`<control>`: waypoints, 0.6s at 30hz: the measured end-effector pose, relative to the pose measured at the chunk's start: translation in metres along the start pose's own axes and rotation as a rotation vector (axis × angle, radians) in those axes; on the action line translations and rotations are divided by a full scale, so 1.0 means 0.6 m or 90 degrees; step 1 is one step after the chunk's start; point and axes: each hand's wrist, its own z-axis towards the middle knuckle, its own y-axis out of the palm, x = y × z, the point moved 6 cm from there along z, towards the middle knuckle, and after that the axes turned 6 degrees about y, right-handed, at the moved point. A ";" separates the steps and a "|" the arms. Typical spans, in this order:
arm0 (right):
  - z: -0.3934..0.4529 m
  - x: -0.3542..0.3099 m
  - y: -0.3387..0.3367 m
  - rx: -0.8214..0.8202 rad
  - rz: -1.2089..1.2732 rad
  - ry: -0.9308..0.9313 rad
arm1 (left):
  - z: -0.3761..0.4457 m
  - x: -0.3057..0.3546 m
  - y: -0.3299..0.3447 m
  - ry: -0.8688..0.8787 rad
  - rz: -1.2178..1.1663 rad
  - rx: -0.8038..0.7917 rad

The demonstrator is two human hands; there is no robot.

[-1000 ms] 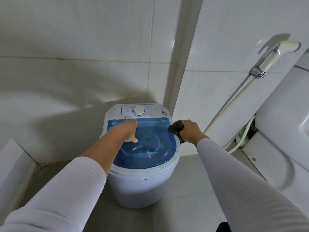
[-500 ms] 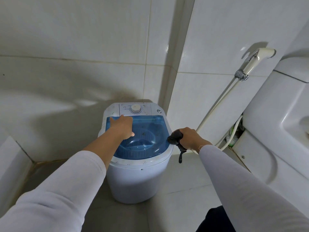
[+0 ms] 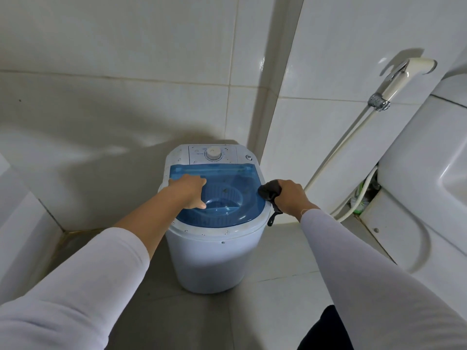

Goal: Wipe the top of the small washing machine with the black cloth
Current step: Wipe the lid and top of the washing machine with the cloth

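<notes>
Blue translucent plastic forms the lid [image 3: 227, 193] of the small washing machine [image 3: 212, 251], which stands on the tiled floor [image 3: 278, 299] in a corner of white wall tiles [image 3: 126, 72]. A white dial [image 3: 213, 153] sits on the control panel behind the lid. The left hand [image 3: 188, 189] lies flat on the lid's left part, fingers spread loosely and gripping nothing. The right hand [image 3: 290, 197] is closed around the black cloth [image 3: 270, 192], bunched and pressed at the machine's right rim; a thin strip of cloth hangs down over the side. Whether the bunch touches the lid or only the white rim is hard to tell. A bidet sprayer [image 3: 399, 82] hangs on the right wall beside a white toilet [image 3: 429, 185].
</notes>
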 end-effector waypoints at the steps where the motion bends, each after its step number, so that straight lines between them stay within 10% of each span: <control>1: -0.002 0.001 0.001 -0.003 0.000 0.002 | 0.002 0.001 0.000 0.000 0.009 -0.001; 18: -0.108 0.003 0.040 0.011 0.007 0.010 | -0.008 -0.007 0.003 0.047 -0.020 0.028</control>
